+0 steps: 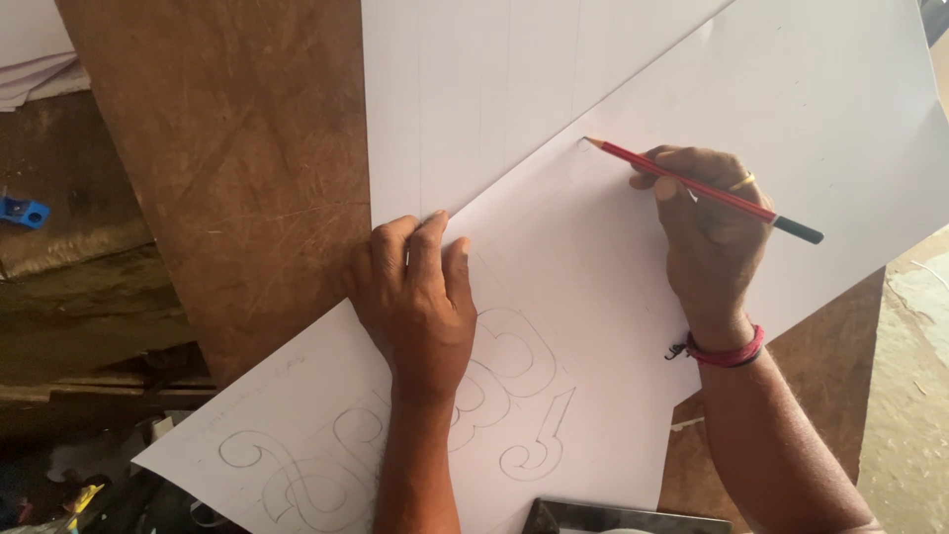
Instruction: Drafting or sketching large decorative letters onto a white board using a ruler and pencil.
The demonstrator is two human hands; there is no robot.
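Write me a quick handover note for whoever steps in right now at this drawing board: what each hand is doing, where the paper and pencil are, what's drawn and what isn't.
Left hand: flat, palm down, pressing the angled white sheet onto the wooden board.
Right hand: gripping the red pencil, tip on the sheet near its upper edge.
A second white sheet lies underneath, further up the board.
Done: scroll-like curved outlines pencilled on the sheet's lower part.
Left: the sheet's upper part bears only faint lines.
Also: blue sharpener at far left.
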